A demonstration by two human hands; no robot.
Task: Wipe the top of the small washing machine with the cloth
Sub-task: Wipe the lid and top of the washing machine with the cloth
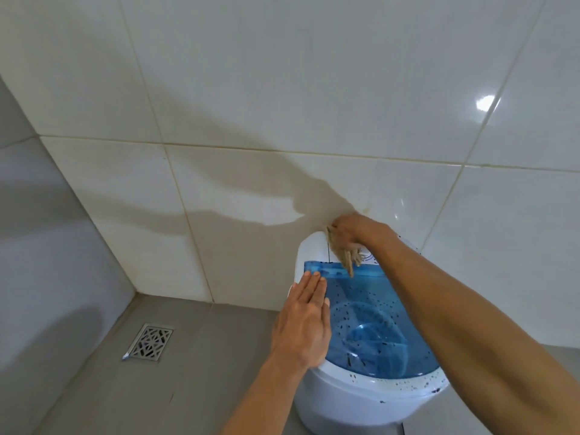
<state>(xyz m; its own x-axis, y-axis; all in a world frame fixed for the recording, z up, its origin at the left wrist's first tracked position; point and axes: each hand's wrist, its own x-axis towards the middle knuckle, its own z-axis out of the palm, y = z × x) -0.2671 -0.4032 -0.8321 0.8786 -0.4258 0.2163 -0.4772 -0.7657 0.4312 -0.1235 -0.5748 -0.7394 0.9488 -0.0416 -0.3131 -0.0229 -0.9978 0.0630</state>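
Observation:
A small white washing machine (pixel 361 400) with a see-through blue lid (pixel 383 328) stands on the floor against the tiled wall. Dark specks dot the lid and the white rim. My right hand (pixel 354 229) is at the machine's far white panel, shut on a bunched beige cloth (pixel 345 257) that hangs down onto the lid's back edge. My left hand (pixel 303 321) lies flat, fingers together, on the lid's left side and rim, holding nothing.
A glossy white tiled wall (pixel 282 105) rises right behind the machine. The grey tiled floor (pixel 175 387) spreads to the left, with a metal drain grate (pixel 149 342) set in it. A grey side wall (pixel 47 246) closes the left corner.

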